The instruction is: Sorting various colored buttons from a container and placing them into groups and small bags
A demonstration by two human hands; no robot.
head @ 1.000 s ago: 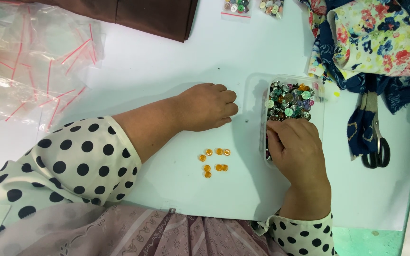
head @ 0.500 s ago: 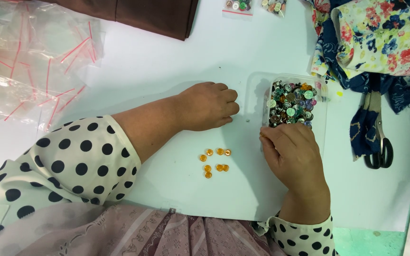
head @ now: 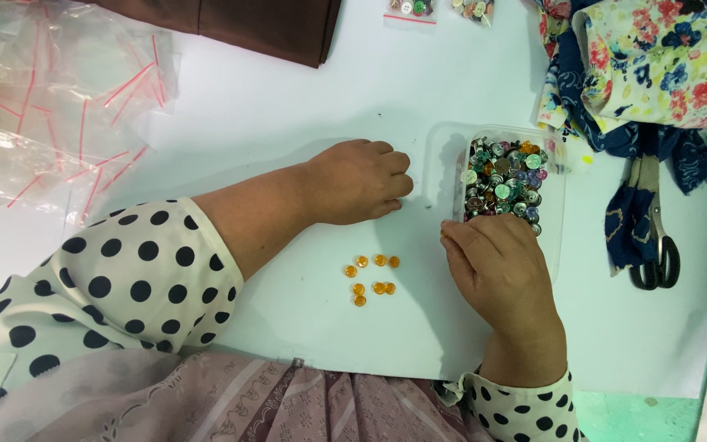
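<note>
Sorting partly done: seven orange beads [head: 372, 277] already lie loose on white table [head: 272, 131], two short rows, at 9 o'clock from right hand [head: 497, 274]. Clear plastic tub [head: 556, 205] at 12 o'clock of that hand, heaped full of mixed buttons [head: 502, 180]; most unsorted.

Right hand at tub's near edge, fingertips pinched together; whether something sits between them, cannot tell. Left hand [head: 362, 180] loosely curled, knuckles down on table, holding nothing visible.

Beads small, round, glossy, translucent. Buttons metallic, shiny, some green or purple. Tub thin, see-through.
</note>
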